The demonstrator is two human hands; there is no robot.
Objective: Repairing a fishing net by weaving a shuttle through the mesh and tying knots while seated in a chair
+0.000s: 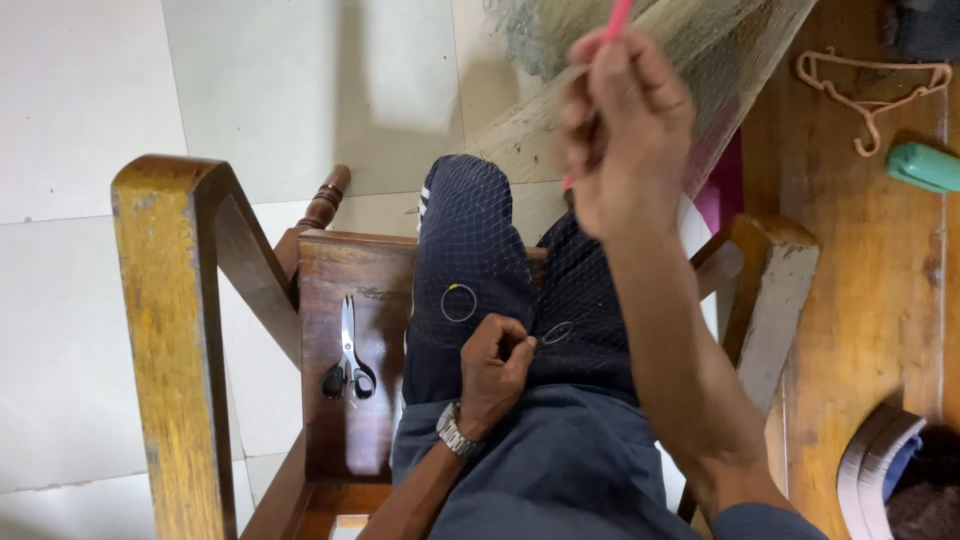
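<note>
Your right hand [625, 120] rises above your lap, fingers closed on a pink netting needle [617, 20]; your left hand [495, 370], fisted, pinches the fine fishing net [470, 240] draped across your knees; pull hard and the thin mesh may tear or snag on the chair arm [165, 300]; scissors [348, 360] lie left of your lap.

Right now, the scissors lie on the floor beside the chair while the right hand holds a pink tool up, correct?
Not quite. The scissors lie on the wooden chair seat, not the floor, as the head view shows. The right hand does hold a pink tool up.
</note>
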